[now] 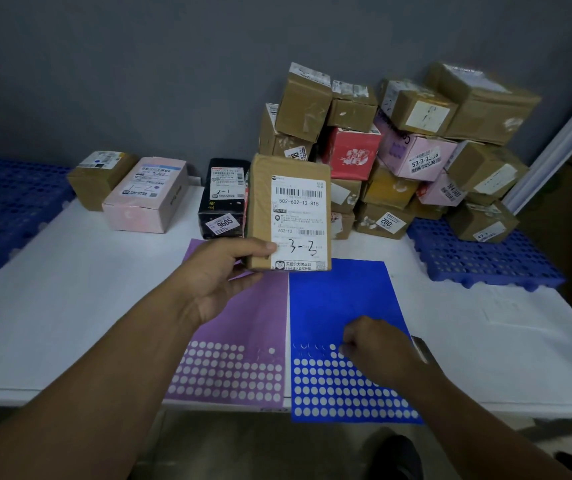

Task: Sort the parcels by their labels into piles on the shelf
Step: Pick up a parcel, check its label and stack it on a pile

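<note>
Gripping the parcel (289, 213) upright is the left hand (215, 275); right hand (374, 348) clenched, apart.

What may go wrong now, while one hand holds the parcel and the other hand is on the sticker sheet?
The left hand pinches the brown parcel only at its lower corner, so it may slip. The heap of parcels behind looks loosely stacked; a bump might topple it.

My left hand (215, 271) holds a parcel (288, 213) marked 3-3 upright; my right hand (378, 344), fingers curled, touches the blue sheet (340, 296).
</note>
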